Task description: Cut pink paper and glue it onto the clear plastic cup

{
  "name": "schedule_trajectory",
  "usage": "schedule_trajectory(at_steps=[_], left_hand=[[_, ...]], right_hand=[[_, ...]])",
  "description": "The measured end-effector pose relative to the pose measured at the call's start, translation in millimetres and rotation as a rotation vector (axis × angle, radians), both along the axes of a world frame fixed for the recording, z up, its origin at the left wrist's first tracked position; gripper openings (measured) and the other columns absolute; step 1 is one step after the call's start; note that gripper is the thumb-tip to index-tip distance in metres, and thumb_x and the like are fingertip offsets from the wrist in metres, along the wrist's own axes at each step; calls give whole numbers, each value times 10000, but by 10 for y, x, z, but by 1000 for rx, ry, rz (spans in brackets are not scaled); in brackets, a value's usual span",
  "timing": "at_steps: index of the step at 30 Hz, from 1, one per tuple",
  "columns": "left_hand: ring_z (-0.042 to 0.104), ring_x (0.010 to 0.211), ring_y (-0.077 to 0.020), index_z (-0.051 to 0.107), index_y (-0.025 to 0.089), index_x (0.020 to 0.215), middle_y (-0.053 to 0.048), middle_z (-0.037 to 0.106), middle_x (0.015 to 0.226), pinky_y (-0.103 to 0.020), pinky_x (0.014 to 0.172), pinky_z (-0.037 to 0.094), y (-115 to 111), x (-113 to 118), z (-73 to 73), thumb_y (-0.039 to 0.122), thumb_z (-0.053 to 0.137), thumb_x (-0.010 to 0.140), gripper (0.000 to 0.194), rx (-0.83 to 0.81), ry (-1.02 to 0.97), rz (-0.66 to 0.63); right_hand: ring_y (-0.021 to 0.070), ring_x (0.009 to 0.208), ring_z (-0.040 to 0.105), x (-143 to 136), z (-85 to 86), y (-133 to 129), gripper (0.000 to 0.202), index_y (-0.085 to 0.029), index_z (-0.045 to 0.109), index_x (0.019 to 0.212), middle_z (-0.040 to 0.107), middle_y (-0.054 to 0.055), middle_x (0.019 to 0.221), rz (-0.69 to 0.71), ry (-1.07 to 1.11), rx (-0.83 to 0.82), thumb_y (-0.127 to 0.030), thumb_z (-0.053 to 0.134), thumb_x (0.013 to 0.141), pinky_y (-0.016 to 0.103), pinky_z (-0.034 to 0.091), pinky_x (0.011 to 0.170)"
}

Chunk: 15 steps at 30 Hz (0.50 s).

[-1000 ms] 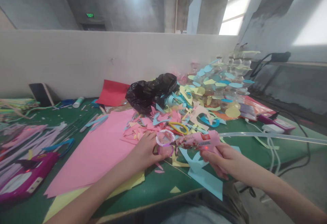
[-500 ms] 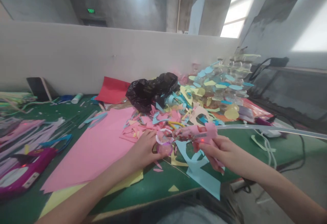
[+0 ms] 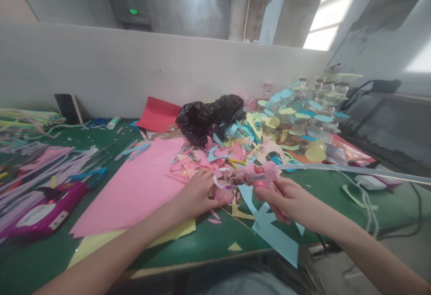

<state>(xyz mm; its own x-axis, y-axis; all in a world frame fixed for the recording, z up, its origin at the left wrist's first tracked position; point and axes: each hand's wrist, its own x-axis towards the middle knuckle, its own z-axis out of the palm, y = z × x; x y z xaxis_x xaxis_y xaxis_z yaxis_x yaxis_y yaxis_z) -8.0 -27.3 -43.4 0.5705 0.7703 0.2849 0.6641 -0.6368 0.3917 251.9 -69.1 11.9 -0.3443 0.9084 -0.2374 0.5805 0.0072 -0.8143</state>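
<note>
My left hand is closed around a small clear, pink-tinted plastic piece with a round purple rim. A white-and-purple ring shows at its upper side, partly hidden. In my right hand is a pink glue gun with a patterned front and a small red light. Its nozzle points left and sits at the ring, though contact cannot be made out. A long translucent glue stick sticks out of its back toward the right. Pink sheets of paper lie beside my left forearm.
Paper scraps pile up behind the hands, by a black plastic bag. Stacked clear plastic pieces with coloured paper stand back right. At left are a magenta device, lilac strips and a phone. White cables hang at right.
The view has turned slightly left, so things sit farther right. My right hand has brought the glue gun left, closer over the plastic piece. My left hand keeps its hold.
</note>
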Motion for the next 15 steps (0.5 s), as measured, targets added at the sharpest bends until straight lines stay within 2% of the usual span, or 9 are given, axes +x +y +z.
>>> schedule_trajectory(at_steps=[8, 15], left_hand=[[514, 953, -264, 648, 191, 1006, -87, 612, 995, -380, 858, 393, -8, 7, 5, 523, 656, 824, 378, 2, -6, 13], [514, 945, -264, 643, 210, 1079, -78, 614, 988, -381, 852, 392, 8, 8, -15, 521, 672, 814, 410, 0, -7, 12]], right_hand=[[110, 499, 470, -24, 14, -9, 572, -205, 520, 761, 506, -38, 545, -5, -60, -4, -771, 470, 832, 247, 384, 518], [103, 502, 461, -26, 23, -14, 574, -201, 516, 748, 498, -38, 550, -10, -35, -12, -766, 472, 834, 241, 383, 514]])
